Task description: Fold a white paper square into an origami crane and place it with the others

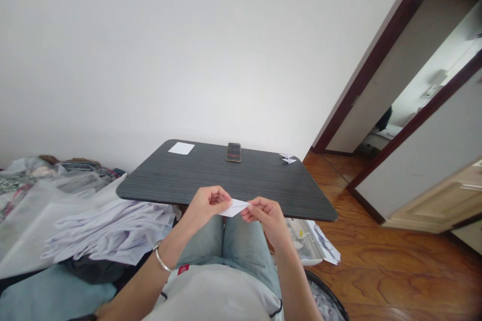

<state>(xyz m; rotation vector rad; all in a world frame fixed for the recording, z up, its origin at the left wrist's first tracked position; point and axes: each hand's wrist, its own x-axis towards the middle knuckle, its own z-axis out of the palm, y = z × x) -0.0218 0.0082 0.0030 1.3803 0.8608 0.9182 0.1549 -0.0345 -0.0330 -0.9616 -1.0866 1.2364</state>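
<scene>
A small folded white paper (234,207) is stretched between my two hands, above my lap at the near edge of the dark table (181,173). My left hand (211,201) pinches its left end between thumb and fingers. The pointed right end sits in the fingertips of my right hand (266,213). Part of the paper is hidden behind my fingers. At the table's far right corner lie folded paper cranes (288,159). A flat white sheet of paper (181,148) rests at the far left corner.
A phone (234,152) leans upright at the table's back, near the white wall. Piled white cloth or paper (113,228) lies to the left. Right of my legs are a plastic box (307,246) and a bin (326,301) on the wooden floor.
</scene>
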